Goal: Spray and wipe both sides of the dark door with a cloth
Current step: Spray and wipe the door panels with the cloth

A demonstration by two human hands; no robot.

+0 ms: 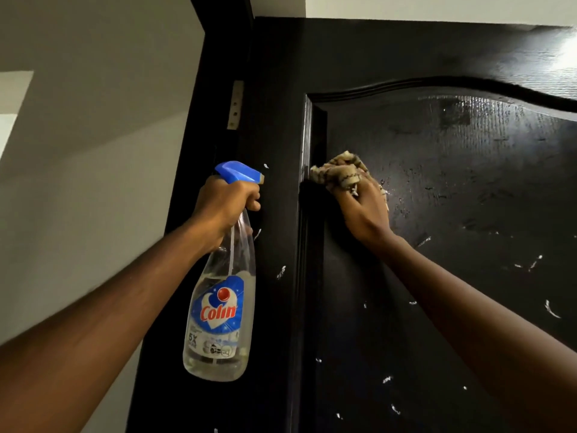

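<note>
The dark door point(437, 214) fills the right half of the view, its raised panel wet and shiny near the top. My right hand point(363, 210) grips a crumpled beige cloth point(340, 173) and presses it against the panel's left moulding. My left hand point(224, 201) holds a clear spray bottle point(218, 307) by its neck, a finger at the blue trigger head point(239, 171), nozzle facing the door's left stile.
The dark door frame point(199, 151) with a metal hinge point(235, 104) stands left of the door. A grey-white wall point(93, 151) lies further left. White flecks and scratches dot the lower panel point(549, 309).
</note>
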